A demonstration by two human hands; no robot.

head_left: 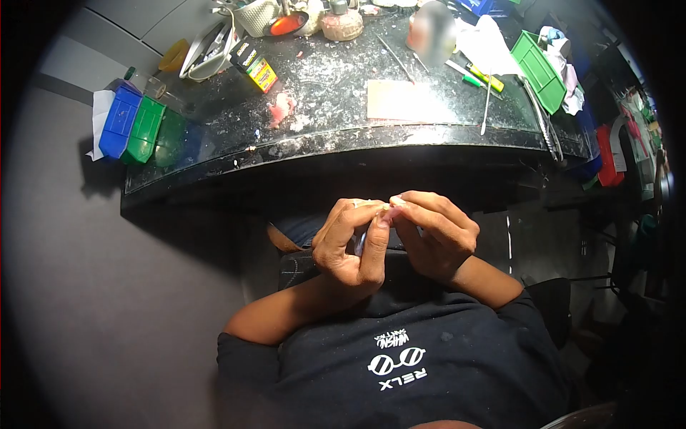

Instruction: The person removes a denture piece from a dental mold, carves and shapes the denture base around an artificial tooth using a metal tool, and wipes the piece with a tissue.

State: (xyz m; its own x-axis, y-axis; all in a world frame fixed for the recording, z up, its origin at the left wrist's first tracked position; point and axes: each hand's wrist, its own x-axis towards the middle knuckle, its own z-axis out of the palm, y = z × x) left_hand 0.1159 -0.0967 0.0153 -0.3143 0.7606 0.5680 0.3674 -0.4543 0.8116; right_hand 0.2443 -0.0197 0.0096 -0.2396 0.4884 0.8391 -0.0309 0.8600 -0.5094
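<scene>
Left hand and right hand: fingertips brought together, pinching one small pinkish piece before the table; shape mostly covered by fingers. Bluish item behind left thumb, unidentifiable. On table: one container, blurred; one pale basket, cut off above.

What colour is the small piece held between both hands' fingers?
The small piece looks pink, best seen in the head view.
</scene>
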